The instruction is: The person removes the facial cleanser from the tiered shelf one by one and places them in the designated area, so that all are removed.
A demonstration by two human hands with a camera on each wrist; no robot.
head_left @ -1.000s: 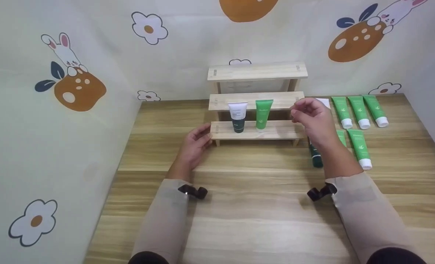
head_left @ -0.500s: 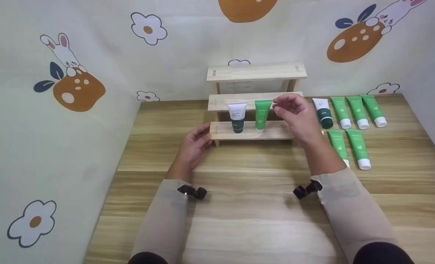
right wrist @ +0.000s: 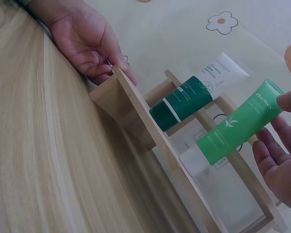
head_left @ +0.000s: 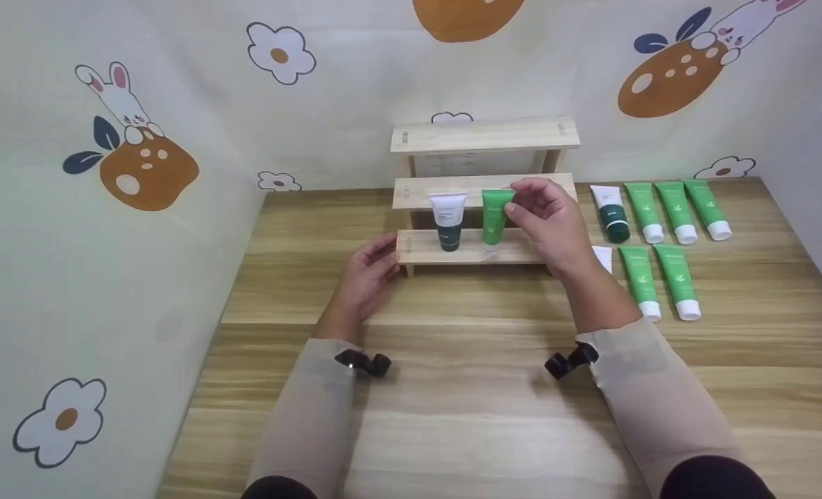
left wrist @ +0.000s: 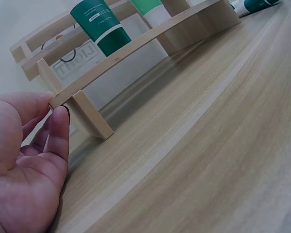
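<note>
A three-tier wooden display shelf (head_left: 418,244) stands against the back wall. My left hand (head_left: 368,276) pinches the left end of its lowest board, thumb above and a fingertip below in the left wrist view. Two tubes stand cap down on that board: a white and dark green tube (head_left: 449,223) and, to its right, a bright green tube (head_left: 494,220) with a white cap. My right hand (head_left: 549,225) holds the green tube by the right side of its upper end. In the right wrist view its thumb (right wrist: 290,103) overlaps the front face, with the fingers behind.
Several more tubes lie in two rows to the right of the shelf, among them a white and dark green tube (head_left: 610,213) and a green tube (head_left: 678,281). My right forearm partly covers one white-ended tube (head_left: 602,258). A patterned cloth (head_left: 355,125) lines the walls.
My right hand has moved left from the shelf's right end to the upper end of the green tube and taken hold of it. The left hand stays on the shelf.
</note>
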